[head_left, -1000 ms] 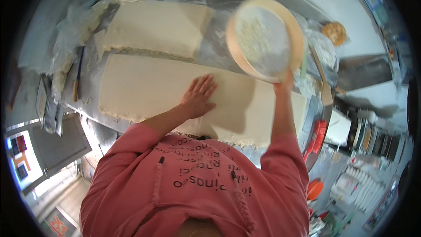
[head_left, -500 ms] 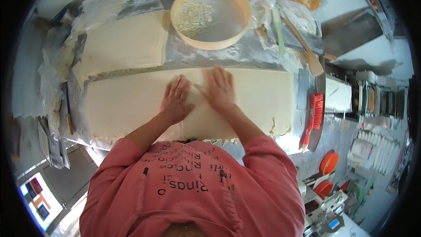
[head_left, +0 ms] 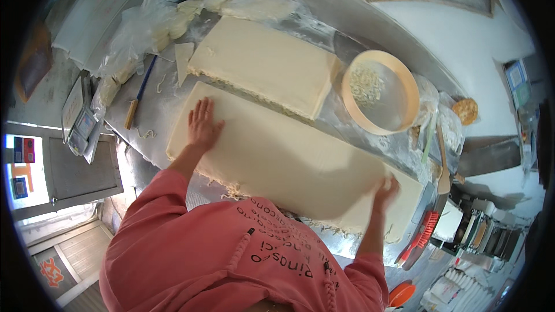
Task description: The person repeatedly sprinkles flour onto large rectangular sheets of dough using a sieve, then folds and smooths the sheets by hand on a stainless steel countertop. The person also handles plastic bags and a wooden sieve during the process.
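Two folded dough slabs lie side by side on the floured steel surface (head_left: 156, 110): the near slab (head_left: 277, 162) is being pressed flat, the left hand (head_left: 203, 124) spread open on one end and the right hand (head_left: 386, 188), fingers apart, on the other. The far slab (head_left: 263, 63) looks done; one round sieve (head_left: 378, 91) sits beside it

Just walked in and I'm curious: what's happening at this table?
A person in a pink sweatshirt presses both hands flat on a long folded dough sheet: the left hand near one end, the right hand near the other. A second dough slab lies behind it, beside a round sieve on the floured metal table.
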Tool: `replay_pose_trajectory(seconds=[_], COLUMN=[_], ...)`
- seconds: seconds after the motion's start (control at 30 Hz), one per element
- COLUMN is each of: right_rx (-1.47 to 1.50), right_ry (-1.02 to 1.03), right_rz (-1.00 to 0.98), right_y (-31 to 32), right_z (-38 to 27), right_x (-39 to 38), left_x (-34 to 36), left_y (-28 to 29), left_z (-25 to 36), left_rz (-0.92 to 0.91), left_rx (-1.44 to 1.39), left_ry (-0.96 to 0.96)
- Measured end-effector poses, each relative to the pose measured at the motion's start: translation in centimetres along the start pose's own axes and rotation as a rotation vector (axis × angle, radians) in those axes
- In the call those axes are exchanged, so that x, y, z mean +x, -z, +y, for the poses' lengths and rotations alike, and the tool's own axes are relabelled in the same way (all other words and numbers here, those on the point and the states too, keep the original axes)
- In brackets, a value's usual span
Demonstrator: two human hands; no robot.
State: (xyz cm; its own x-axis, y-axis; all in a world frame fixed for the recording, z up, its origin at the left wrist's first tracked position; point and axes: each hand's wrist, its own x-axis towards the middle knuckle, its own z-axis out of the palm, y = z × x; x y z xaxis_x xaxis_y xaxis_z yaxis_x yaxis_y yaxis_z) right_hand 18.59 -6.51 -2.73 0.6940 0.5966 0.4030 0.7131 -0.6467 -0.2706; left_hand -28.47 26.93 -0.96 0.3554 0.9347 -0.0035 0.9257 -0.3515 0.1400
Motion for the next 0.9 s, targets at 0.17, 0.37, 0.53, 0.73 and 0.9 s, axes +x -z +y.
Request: replay_pose_trajectory(seconds=[0.17,0.37,0.53,0.73,0.9], right_rx=[0.471,-0.025,0.043,-0.068,0.541], right_ry=[0.078,-0.11,-0.406,-0.237,-0.598], right_rz=[-0.391,-0.394,-0.302,-0.415,-0.411], right_y=[-8.8,-13.5,-13.8,-14.8,-16.4], right_z=[-23.3,-31.7,-33.4,-31.7,-29.7], right_x=[6.4,8.9,9.2,10.5,11.2], left_x=[3.2,8.3,17.0,23.2,19.8], left_y=[0.3,0.3,0.6,-2.3,0.7], left_z=[-7.5,-8.9,-6.9,-10.3,-15.2], left_rz=[0.002,0.106,0.263,0.289,0.527], left_rx=[-0.112,-0.083,-0.238,-0.183,-0.209], left_ry=[0.202,-0.04,-0.251,-0.334,-0.154])
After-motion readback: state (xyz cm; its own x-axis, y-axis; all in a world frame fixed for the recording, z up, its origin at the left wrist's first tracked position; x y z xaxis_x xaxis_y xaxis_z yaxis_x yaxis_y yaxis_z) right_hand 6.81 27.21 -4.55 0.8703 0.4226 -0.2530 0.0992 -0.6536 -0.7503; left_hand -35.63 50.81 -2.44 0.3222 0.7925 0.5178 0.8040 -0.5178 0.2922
